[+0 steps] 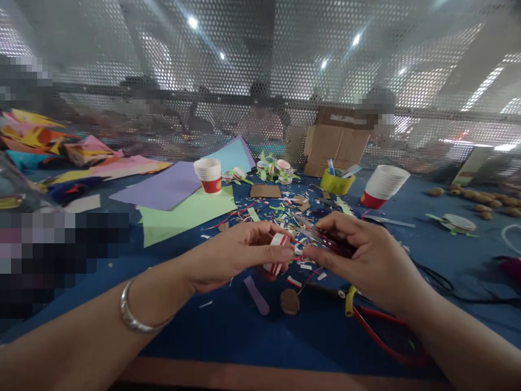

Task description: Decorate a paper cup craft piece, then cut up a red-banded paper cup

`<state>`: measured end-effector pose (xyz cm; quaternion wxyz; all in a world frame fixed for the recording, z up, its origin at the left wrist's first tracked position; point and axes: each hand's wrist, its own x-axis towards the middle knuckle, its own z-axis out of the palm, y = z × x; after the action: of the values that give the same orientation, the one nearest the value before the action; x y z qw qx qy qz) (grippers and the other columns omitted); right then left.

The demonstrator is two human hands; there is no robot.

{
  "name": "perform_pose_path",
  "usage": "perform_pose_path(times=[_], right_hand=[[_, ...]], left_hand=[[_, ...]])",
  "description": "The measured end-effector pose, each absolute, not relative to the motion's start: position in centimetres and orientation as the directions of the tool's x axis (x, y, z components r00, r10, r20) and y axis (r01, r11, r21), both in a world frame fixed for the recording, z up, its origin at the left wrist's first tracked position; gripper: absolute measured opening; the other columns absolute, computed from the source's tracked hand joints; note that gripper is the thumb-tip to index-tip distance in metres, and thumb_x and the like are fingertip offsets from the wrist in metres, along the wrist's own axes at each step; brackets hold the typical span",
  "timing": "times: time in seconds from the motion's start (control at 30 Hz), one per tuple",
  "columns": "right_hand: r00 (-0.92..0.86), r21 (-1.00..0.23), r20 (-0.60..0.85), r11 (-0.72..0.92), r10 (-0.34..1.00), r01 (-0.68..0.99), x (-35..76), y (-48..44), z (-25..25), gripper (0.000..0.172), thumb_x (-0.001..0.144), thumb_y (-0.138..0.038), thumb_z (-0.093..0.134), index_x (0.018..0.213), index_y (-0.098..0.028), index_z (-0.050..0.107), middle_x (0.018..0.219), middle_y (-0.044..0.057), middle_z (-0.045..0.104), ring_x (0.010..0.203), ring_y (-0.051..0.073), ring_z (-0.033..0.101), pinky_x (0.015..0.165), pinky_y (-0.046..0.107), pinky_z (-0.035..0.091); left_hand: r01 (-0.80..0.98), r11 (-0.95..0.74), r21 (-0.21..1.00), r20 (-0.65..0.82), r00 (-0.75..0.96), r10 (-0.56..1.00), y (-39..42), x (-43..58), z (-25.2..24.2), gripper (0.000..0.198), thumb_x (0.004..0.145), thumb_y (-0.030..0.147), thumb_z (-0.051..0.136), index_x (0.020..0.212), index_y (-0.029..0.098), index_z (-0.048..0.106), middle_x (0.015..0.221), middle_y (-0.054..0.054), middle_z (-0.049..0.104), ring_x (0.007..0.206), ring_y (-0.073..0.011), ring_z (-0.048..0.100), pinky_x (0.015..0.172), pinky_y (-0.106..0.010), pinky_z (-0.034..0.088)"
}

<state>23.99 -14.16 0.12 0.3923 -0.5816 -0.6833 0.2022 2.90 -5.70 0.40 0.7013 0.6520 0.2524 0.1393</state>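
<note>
My left hand (264,251) is closed round a small white-and-red piece (278,255) that looks cut from a paper cup, thumb along its near side. My right hand (350,244) is shut on a pair of scissors (307,229), whose metal blades point up and left, apart from the piece. The handles are partly hidden by my fingers. Below the hands lie a purple paper strip (256,296) and a small brown cardboard piece (290,302). Many white, green and red paper scraps (306,267) are scattered under and beyond my hands.
Stacked paper cups (385,187) stand right, with another cup stack (208,176) at left on green paper (185,217) near purple paper (163,184). Behind are a yellow holder (337,183), paper-cup crafts (277,168) and a cardboard box (337,146). Red-handled glasses-like loops (386,339) lie near my right wrist.
</note>
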Motion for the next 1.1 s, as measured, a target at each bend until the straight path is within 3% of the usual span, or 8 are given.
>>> perform_pose_path(times=[0.13, 0.27, 0.37, 0.5, 0.7, 0.8, 0.93, 1.1], right_hand=[[-0.101, -0.725, 0.31, 0.304, 0.945, 0.619, 23.8, -14.2, -0.8, 0.02, 0.089, -0.032, 0.07, 0.107, -0.024, 0.067, 0.087, -0.003, 0.072, 0.074, 0.013, 0.063, 0.065, 0.021, 0.047], [-0.153, -0.679, 0.328, 0.345, 0.932, 0.648, 23.7, -14.1, -1.2, 0.014, 0.085, -0.019, 0.067, 0.098, -0.023, 0.072, 0.086, -0.002, 0.072, 0.073, 0.014, 0.063, 0.065, 0.023, 0.046], [-0.131, -0.668, 0.344, 0.34, 0.93, 0.662, 23.6, -13.9, -1.2, 0.009, 0.084, -0.02, 0.067, 0.091, -0.021, 0.072, 0.076, -0.002, 0.069, 0.066, 0.013, 0.059, 0.06, 0.023, 0.044], [-0.082, -0.628, 0.395, 0.334, 0.915, 0.703, 23.3, -13.8, -1.1, 0.003, 0.084, -0.021, 0.068, 0.083, -0.02, 0.07, 0.068, -0.004, 0.063, 0.059, 0.011, 0.052, 0.055, 0.023, 0.038], [-0.054, -0.668, 0.389, 0.322, 0.92, 0.671, 23.0, -13.8, -1.1, 0.01, 0.086, -0.023, 0.066, 0.076, -0.02, 0.067, 0.061, -0.004, 0.056, 0.055, 0.009, 0.044, 0.051, 0.023, 0.033], [-0.062, -0.747, 0.315, 0.288, 0.947, 0.599, 23.0, -13.8, -1.2, 0.015, 0.088, -0.028, 0.065, 0.077, -0.019, 0.067, 0.064, -0.004, 0.056, 0.059, 0.01, 0.046, 0.054, 0.023, 0.036], [-0.101, -0.849, 0.157, 0.186, 0.982, 0.494, 22.9, -13.8, -1.2, 0.015, 0.088, -0.031, 0.064, 0.079, -0.019, 0.066, 0.069, -0.002, 0.059, 0.063, 0.012, 0.048, 0.057, 0.023, 0.039], [-0.148, -0.881, 0.05, 0.113, 0.988, 0.459, 22.5, -13.9, -0.6, 0.018, 0.087, -0.033, 0.063, 0.076, -0.018, 0.066, 0.067, -0.002, 0.056, 0.062, 0.011, 0.046, 0.056, 0.024, 0.037]], left_hand=[[0.176, 0.119, 0.977, -0.212, 0.83, 0.516, -6.2, 3.2, -0.1, 0.033, 0.092, 0.048, 0.064, 0.09, 0.015, 0.07, 0.083, -0.003, 0.065, 0.074, -0.0127, 0.058, 0.068, -0.025, 0.05], [0.245, 0.11, 0.963, -0.268, 0.833, 0.484, -6.5, 3.1, -0.4, 0.036, 0.088, 0.051, 0.067, 0.091, 0.015, 0.071, 0.083, -0.003, 0.068, 0.074, -0.0142, 0.061, 0.064, -0.025, 0.051], [0.275, 0.016, 0.961, -0.257, 0.874, 0.412, -6.7, 3.0, -0.6, 0.035, 0.087, 0.05, 0.07, 0.101, 0.018, 0.069, 0.09, -0.004, 0.071, 0.081, -0.0155, 0.065, 0.068, -0.025, 0.053], [0.291, -0.154, 0.944, -0.147, 0.791, 0.594, -7.0, 3.2, -0.9, 0.035, 0.092, 0.047, 0.063, 0.115, 0.021, 0.06, 0.083, 0.001, 0.064, 0.069, -0.0128, 0.062, 0.059, -0.024, 0.053], [0.309, -0.381, 0.872, 0.002, 0.775, 0.633, -7.2, 3.3, -0.7, 0.04, 0.1, 0.05, 0.047, 0.082, 0.016, 0.06, 0.092, -0.004, 0.06, 0.069, -0.0115, 0.06, 0.058, -0.022, 0.051], [0.305, -0.278, 0.911, -0.08, 0.792, 0.605, -6.9, 3.0, -0.6, 0.042, 0.099, 0.053, 0.048, 0.087, 0.016, 0.064, 0.097, -0.005, 0.063, 0.065, -0.0107, 0.063, 0.052, -0.02, 0.05], [0.305, -0.169, 0.937, -0.168, 0.819, 0.549, -6.7, 2.7, -0.7, 0.038, 0.099, 0.049, 0.05, 0.09, 0.016, 0.066, 0.079, -0.002, 0.066, 0.057, -0.0106, 0.065, 0.046, -0.016, 0.049], [0.294, -0.096, 0.951, -0.21, 0.842, 0.497, -6.8, 2.8, -0.4, 0.028, 0.098, 0.041, 0.053, 0.091, 0.015, 0.064, 0.076, -0.002, 0.068, 0.051, -0.0082, 0.061, 0.042, -0.014, 0.045]])
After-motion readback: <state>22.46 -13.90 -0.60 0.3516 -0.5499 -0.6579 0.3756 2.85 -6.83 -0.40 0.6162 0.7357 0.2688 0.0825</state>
